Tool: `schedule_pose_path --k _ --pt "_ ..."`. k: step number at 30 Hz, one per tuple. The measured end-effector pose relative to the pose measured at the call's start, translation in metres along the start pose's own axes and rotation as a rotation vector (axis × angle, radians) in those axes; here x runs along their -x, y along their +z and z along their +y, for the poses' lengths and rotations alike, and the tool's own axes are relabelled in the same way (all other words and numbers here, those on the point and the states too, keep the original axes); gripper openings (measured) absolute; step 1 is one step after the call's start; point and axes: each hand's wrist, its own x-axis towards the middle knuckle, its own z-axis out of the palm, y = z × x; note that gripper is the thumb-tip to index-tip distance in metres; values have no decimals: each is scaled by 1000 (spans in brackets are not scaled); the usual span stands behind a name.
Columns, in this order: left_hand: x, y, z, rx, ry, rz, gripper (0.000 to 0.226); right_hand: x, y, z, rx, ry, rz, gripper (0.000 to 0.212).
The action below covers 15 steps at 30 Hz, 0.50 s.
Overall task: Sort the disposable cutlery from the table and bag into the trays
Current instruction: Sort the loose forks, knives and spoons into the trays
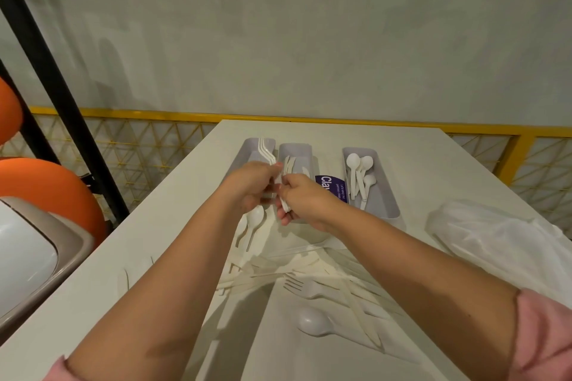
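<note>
Three grey trays stand at the far side of the white table (161, 257): the left tray (247, 148), the middle tray (298, 150) holding knives, and the right tray (382, 198) holding several white spoons (359, 164). My left hand (250, 184) grips a bunch of white forks (266, 150) whose tines point away over the left tray. Close beside it, my right hand (305, 199) pinches a white utensil handle (284, 204). A loose pile of white cutlery (309, 275) lies on the table under my forearms, and a white spoon (312, 323) lies nearest to me.
A crumpled clear plastic bag (495, 238) lies at the right of the table. A purple card (331, 187) sits between the middle and right trays. Orange chairs (46, 189) and a black post stand to the left, with a yellow railing behind the table.
</note>
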Motion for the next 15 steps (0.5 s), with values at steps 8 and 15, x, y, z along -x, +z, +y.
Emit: schedule_pose_path --k 8,15 --pt "-13 -12 10 31 -88 -62 30 -5 -10 2 15 56 -34 27" --pt "-68 -34 18 -448 16 299 29 -8 -23 9 203 69 12 24"
